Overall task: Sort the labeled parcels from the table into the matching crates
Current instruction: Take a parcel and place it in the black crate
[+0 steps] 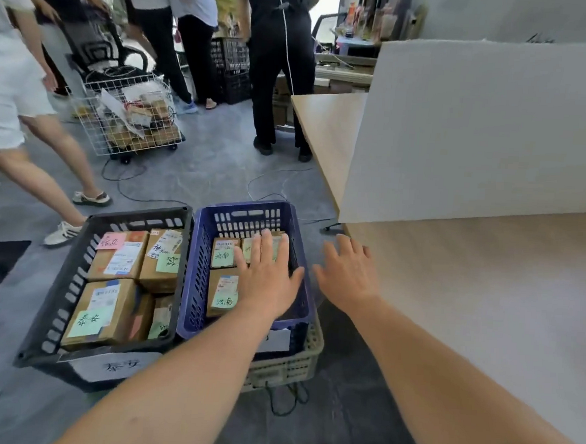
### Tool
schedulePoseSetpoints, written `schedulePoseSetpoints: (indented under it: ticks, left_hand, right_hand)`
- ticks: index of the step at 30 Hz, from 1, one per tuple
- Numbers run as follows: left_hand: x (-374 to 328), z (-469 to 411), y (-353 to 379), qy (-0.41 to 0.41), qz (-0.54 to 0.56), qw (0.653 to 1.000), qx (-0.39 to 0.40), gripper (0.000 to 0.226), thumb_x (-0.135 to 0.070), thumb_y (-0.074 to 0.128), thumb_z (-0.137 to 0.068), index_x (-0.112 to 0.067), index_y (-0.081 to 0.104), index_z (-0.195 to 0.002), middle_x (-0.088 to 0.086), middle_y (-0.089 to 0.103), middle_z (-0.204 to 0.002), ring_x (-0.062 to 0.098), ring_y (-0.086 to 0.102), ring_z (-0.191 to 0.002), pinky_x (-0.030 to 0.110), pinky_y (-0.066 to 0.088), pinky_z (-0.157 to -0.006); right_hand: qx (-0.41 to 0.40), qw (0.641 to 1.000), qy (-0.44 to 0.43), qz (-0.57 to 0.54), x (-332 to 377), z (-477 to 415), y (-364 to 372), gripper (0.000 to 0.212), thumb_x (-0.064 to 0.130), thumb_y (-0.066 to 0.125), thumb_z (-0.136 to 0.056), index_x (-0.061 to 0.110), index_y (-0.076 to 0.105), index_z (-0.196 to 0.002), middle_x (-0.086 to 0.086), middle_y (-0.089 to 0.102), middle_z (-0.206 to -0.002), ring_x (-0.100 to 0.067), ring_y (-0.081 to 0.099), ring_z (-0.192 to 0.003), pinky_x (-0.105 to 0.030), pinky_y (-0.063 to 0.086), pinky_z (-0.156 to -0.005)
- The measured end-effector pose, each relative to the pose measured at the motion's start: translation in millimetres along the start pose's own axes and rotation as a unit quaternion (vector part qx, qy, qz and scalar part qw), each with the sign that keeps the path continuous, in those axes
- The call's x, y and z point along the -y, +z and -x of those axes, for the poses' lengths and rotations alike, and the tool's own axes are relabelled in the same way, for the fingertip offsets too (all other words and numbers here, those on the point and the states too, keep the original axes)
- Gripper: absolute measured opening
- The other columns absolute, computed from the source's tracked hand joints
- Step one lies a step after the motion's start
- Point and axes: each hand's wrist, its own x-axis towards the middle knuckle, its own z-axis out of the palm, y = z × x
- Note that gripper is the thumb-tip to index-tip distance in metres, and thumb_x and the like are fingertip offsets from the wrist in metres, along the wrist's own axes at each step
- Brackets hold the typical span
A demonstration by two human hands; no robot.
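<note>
Parcels [224, 291] of brown cardboard, each with a green handwritten note, lie flat in the blue crate [244, 208], packed against its left and back walls. My left hand [267, 275] is spread flat over the back-right parcel there, fingers straight and wide. I cannot tell whether the palm actually presses on the cardboard. My right hand [346, 276] hangs in the air just outside the blue crate's right wall, fingers splayed and holding nothing, near the left edge of the table [452, 283].

The blue crate sits on top of a beige crate [289, 365]. Touching its left wall is the black crate [137, 216], filled with further boxes [100, 313] carrying green and pink notes. A paper label is stuck to the black crate's front wall.

On the table a white board [479, 130] stands upright across the far side. Beyond the crates, on the grey floor, I see a wire cart [129, 119] piled with boxes, and several people standing around it.
</note>
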Motion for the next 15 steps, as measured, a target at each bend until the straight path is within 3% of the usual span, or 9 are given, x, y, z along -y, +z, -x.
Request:
schedulePoseSetpoints:
  ticks: [8, 15]
  left_hand:
    - [-3.9, 67.3, -19.1, 0.047, 0.020, 0.998, -0.028, 0.072, -0.058, 0.022, -0.098, -0.023, -0.009, -0.153, 0.012, -0.015, -0.161, 0.029, -0.014, -0.147, 0.057, -0.009, -0.115]
    - [-28.9, 142.3, -4.6, 0.110, 0.018, 0.994, -0.022, 0.077, -0.064, 0.019, -0.095, -0.026, -0.019, -0.150, 0.012, -0.018, -0.160, 0.031, -0.019, -0.146, 0.057, -0.014, -0.112]
  right_hand:
    - [0.003, 0.998, 0.023, 0.050, 20.5, 84.1, -37.4, 0.049, 0.044, 0.038, -0.096, 0.016, 0.039, -0.136, -0.011, 0.036, -0.145, -0.030, 0.034, -0.131, -0.042, 0.028, -0.105]
    - [0.023, 0.994, 0.094, 0.054, 10.2, 182.3, -40.2, 0.071, 0.054, 0.033, -0.096, 0.022, 0.004, -0.152, -0.012, 0.006, -0.160, -0.032, 0.017, -0.143, -0.046, 0.014, -0.116]
